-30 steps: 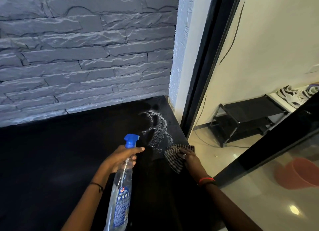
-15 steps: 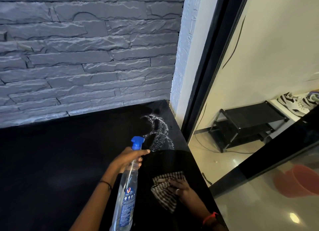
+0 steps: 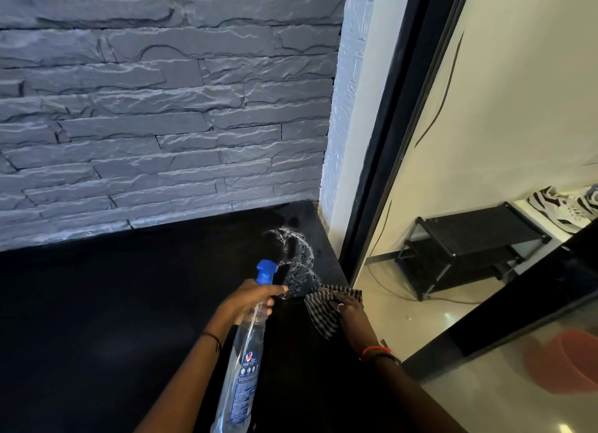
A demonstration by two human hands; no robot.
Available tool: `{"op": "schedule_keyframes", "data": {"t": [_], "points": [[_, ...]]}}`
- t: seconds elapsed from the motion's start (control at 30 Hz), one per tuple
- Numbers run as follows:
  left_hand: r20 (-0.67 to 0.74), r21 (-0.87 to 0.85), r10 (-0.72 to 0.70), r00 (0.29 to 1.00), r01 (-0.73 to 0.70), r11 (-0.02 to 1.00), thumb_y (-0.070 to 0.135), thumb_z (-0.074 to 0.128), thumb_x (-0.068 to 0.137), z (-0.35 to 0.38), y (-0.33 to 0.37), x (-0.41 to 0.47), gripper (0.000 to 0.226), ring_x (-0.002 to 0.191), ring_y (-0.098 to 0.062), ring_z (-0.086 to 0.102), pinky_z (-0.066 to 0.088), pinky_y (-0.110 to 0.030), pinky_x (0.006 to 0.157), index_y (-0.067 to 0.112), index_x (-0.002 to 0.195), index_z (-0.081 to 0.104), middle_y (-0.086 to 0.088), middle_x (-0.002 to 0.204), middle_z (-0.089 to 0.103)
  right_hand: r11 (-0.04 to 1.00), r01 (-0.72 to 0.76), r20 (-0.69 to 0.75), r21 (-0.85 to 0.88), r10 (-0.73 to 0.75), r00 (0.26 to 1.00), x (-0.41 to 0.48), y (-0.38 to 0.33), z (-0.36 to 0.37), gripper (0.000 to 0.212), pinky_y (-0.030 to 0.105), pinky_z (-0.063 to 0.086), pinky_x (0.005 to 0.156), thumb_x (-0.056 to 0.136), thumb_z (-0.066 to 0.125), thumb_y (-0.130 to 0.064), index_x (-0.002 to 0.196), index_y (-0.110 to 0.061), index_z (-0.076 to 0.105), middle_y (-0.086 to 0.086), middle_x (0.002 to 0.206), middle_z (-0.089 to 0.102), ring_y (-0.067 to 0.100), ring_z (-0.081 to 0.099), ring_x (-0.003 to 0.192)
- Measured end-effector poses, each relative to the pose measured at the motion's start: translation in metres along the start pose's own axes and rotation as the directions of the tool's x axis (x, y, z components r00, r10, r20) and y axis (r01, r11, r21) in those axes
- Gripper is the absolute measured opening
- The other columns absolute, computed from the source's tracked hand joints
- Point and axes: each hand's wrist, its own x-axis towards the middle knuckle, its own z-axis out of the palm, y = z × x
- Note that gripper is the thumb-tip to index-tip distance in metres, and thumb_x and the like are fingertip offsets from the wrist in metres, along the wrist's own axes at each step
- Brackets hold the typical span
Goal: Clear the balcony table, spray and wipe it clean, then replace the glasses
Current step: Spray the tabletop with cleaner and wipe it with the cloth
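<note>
A black table fills the lower left, set against a grey stone wall. White spray foam lies on its far right corner. My left hand grips the neck of a clear spray bottle with a blue nozzle, its body hanging down toward me. My right hand presses a striped cloth flat on the table near its right edge, just below the foam. No glasses are in view.
The stone wall backs the table. A black door frame stands right of the table corner. Beyond it are a black shoe rack, sneakers and a cable on a shiny floor. An orange bucket shows behind glass at lower right.
My right hand slid the cloth toward me and then pushed it back away, up to the lower edge of the foam. The left hand kept hold of the bottle.
</note>
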Motion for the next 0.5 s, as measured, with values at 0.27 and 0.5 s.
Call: {"op": "schedule_keyframes", "data": {"t": [0.27,0.5], "points": [[-0.074,-0.007,0.033,0.997,-0.034,0.999,0.027,0.077,0.076,0.007,0.013,0.014,0.03,0.047,-0.013,0.05,0.042,-0.026,0.054,0.013,0.091,0.055,0.001,0.057,0.052,0.977,-0.118,0.014,0.179,0.117,0.993,-0.002,0.0,-0.006,0.041,0.013,0.038,0.093,0.092,0.044,-0.011,0.132,-0.018,0.049,0.005,0.139,0.047,0.019,0.043,0.128],[-0.181,0.016,0.072,0.981,-0.07,0.997,0.017,0.071,0.079,0.022,0.033,0.023,0.018,0.042,-0.014,0.046,0.039,-0.021,0.044,0.011,0.077,0.055,-0.001,0.052,0.05,0.998,0.015,-0.04,0.067,-0.012,0.999,0.004,0.004,0.001,0.034,0.036,0.03,0.113,0.097,0.044,-0.022,0.126,-0.008,0.056,0.005,0.142,0.044,0.021,0.034,0.134]]}}
